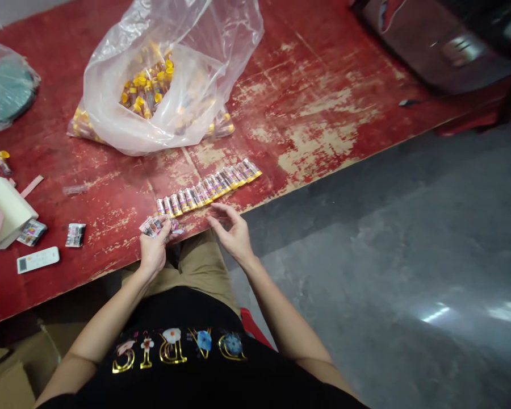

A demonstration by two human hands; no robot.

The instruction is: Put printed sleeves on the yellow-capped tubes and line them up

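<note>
We see the left hand (153, 250) at the lower centre-left of the frame, thumb and fingers pinching a small sheaf of printed pieces (150, 226) by one side. Held that way, most of the printed surface stays uncovered, which we take to make single pieces easier to pick off.

The right hand (235, 236), at the centre of the frame, is loosely spread, its thumb and forefinger apart and nothing visible between them. Its fingertips lie just beside the lower edge of a row of small tubes (208, 188); we cannot tell whether they touch it. That looseness seems to leave the fingers ready for fine handling.

The row slants from near the left hand up toward the centre-right, roughly following the edge of the red table (276, 122). The tubes lie side by side, yellow ends toward the person, probably so that each faces alike and stays within reach.

At the upper left of centre, a clear plastic bag (132, 136) gapes, showing a heap of yellow-capped tubes (147, 85); we judge its mouth is turned this way for access. At the lower left, a small printed bundle (75, 234) and a white remote control (38, 259) lie well apart from the row, perhaps to leave the hands room.
</note>
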